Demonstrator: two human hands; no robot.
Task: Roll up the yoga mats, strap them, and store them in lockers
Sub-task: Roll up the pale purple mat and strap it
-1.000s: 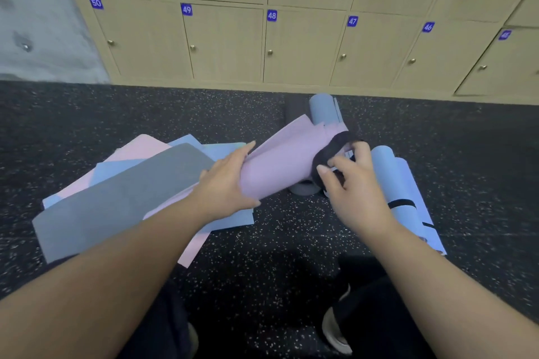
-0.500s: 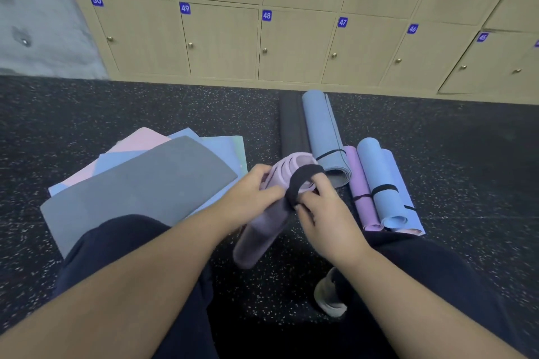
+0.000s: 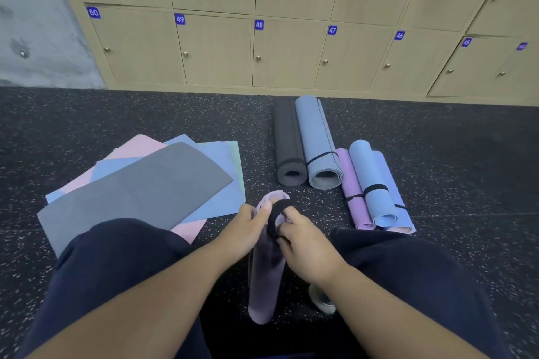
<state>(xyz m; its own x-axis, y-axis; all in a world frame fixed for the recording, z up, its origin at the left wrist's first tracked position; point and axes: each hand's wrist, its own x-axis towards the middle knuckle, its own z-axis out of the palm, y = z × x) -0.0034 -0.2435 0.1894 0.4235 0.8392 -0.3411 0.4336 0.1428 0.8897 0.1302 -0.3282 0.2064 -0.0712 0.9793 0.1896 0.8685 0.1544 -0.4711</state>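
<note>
**Strap going onto the lilac roll, held between the knees**

- Rolled lilac mat (image 3: 267, 268) at centre frame, between the person's knees, near end pointing to 6 o'clock, far end to 12.
- Left hand (image 3: 243, 232) curled round the far end of the roll, thumb pressed near the rim.
- Right hand (image 3: 303, 245) pinches the black strap (image 3: 275, 218), which loops over that same end.
- Handling, as judged: foam, light, soft, springy. It will want to unroll if the left hand loosens. The surface looks grippy, so the elastic band may drag rather than slide. Best hold is round the body just behind the strap, squeezing the coil tight.
- At 10 o'clock: pile of flat mats (image 3: 140, 186), grey on top, blue and pink under, partly beneath the left knee.
- At 1 o'clock: strapped rolls on the floor, black roll (image 3: 287, 140) touching the grey-blue roll (image 3: 316, 140); just beside them a purple roll (image 3: 353, 189) and a light blue roll (image 3: 372, 181).
- Lockers (image 3: 285, 55) at 12 o'clock, all doors closed; the black and grey-blue rolls lie on the way towards 48 and 47.
</note>
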